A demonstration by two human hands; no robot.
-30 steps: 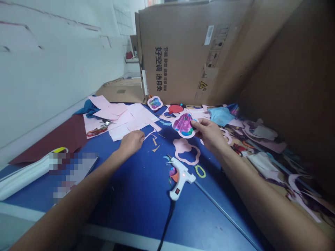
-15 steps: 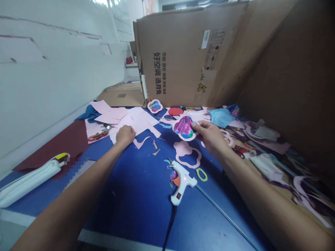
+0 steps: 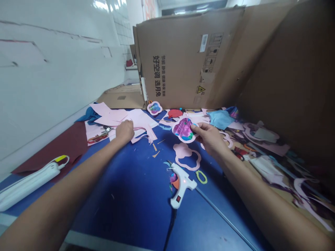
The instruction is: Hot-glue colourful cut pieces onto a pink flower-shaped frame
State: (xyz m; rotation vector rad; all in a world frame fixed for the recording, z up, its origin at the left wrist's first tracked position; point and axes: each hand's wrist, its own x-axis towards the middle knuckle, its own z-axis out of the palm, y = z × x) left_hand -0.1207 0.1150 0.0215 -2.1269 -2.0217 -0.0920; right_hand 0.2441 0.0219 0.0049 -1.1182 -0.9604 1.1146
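Note:
My right hand (image 3: 209,136) pinches a scallop-edged, flower-shaped piece (image 3: 184,130) with a pink border and shiny purple, blue and green centre, holding it above the table. On the left, my left hand (image 3: 125,131) is closed on a pink paper scrap (image 3: 143,131), whose curved strip sticks out to the right of the fist; the fingertips are hidden. Beneath the right hand lie a pink paper frame (image 3: 195,165) and a pink flower cutout (image 3: 181,150). A white glue gun (image 3: 181,184) lies in front, its red light on and a long glue stick (image 3: 225,218) behind it.
Pink paper sheets (image 3: 112,115) and scissors (image 3: 98,137) lie at the left. A white power strip (image 3: 31,184) rests at the near left. Cardboard (image 3: 183,59) walls the back and right. Scraps and light-blue cloth (image 3: 220,119) crowd the right; a yellow-green ring (image 3: 201,177) lies near the gun.
My left hand has shifted slightly up and left, and the curved pink scrap has moved with it, away from the orange bits. The right hand still holds the flower-shaped piece, almost unmoved.

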